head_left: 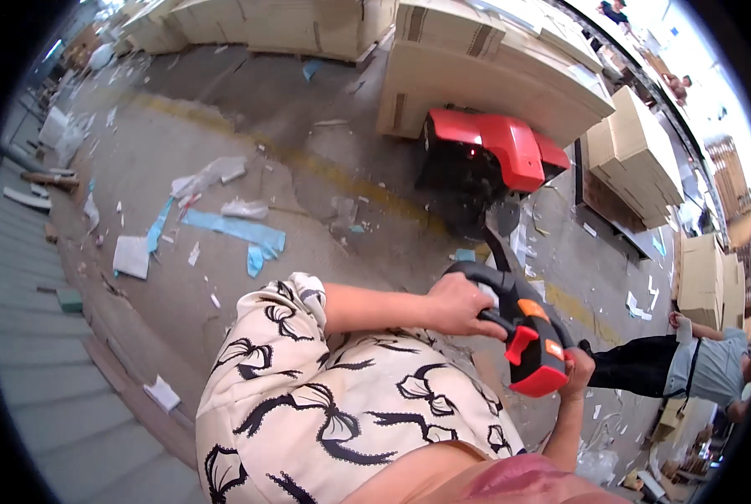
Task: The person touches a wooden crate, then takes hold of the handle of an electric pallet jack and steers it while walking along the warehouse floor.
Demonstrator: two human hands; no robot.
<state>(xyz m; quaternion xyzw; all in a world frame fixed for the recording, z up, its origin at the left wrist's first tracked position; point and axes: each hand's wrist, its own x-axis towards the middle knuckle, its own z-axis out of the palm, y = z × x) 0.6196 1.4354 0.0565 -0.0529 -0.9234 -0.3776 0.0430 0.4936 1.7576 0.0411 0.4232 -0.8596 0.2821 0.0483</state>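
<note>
A red and black electric pallet truck (514, 155) stands ahead of me, and its black tiller arm reaches back toward my body. At the end of that arm is the control handle (527, 336), black with orange buttons and red parts. My left hand (461, 304) is closed around the handle's left grip, fingers toward the controls. On the other side my right hand (577, 371) wraps the right grip, partly hidden behind the handle's end. The truck's forks cannot be seen; large cartons (476, 92) rise right behind its red cover.
More stacked cartons (636, 155) stand on the right, and a row (300, 29) lines the back. Blue and white plastic scraps (233, 227) litter the concrete floor, crossed by a worn yellow line. A person (686, 361) stands at right. Ribbed metal (35, 319) borders the left.
</note>
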